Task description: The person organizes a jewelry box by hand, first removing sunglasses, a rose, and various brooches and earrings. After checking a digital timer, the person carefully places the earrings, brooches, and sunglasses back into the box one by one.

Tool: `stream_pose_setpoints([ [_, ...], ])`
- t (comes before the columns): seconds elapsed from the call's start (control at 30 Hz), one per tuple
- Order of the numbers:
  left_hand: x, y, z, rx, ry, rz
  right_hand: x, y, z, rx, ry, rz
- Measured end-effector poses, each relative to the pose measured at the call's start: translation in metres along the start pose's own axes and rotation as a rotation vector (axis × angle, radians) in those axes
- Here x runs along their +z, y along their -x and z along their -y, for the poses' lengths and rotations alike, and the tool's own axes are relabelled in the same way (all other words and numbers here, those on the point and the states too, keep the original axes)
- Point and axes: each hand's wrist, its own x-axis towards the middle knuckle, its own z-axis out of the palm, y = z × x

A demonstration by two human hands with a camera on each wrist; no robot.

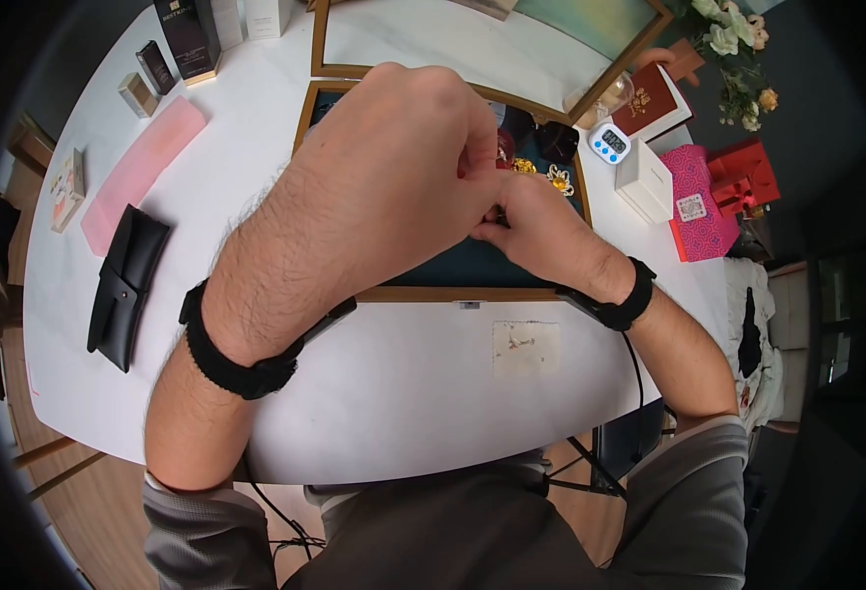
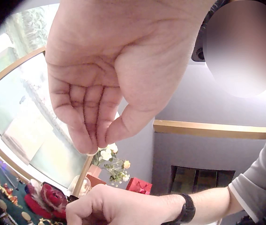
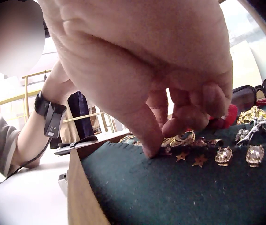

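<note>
My left hand (image 1: 398, 162) is raised over the wooden jewelry box (image 1: 433, 293), with thumb and fingertips gathered in the left wrist view; I cannot tell if they hold something small. My right hand (image 3: 151, 61) reaches down into the box. Its thumb (image 3: 151, 149) touches the dark green lining (image 3: 170, 192) at a row of earrings, and whatever lies between thumb and fingers is hidden. Beside it are star earrings (image 3: 200, 161) and sparkling stone earrings (image 3: 254, 155). Behind the fingers lie a gold brooch (image 3: 253, 115), a silver piece (image 3: 252, 132) and a red flower (image 3: 224, 119).
The box's glass lid (image 1: 433, 44) stands open at the back. Dark sunglasses (image 1: 557, 144) lie inside. A digital timer (image 1: 609, 144), white box (image 1: 643, 182) and pink patterned box (image 1: 698, 221) stand right; a black case (image 1: 123, 295) and pink strip (image 1: 148, 172) lie left. An earring card (image 1: 536, 366) is in front.
</note>
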Motion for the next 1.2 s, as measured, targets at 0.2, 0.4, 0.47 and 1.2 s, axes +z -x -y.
stream_pose_setpoints([
  [0.2, 0.001, -0.001, 0.000, -0.015, -0.009, 0.018, -0.002, 0.002, -0.005, -0.032, -0.082, -0.004],
  [0.4, 0.006, -0.001, 0.006, 0.059, 0.004, -0.020, -0.018, 0.008, 0.005, -0.085, -0.066, -0.226],
  [0.47, 0.007, -0.002, 0.006, 0.058, 0.006, -0.008, -0.022, 0.011, 0.007, -0.102, -0.048, -0.261],
  [1.2, 0.014, -0.001, 0.007, 0.071, -0.005, 0.036, 0.002, 0.014, 0.002, -0.039, 0.164, -0.101],
])
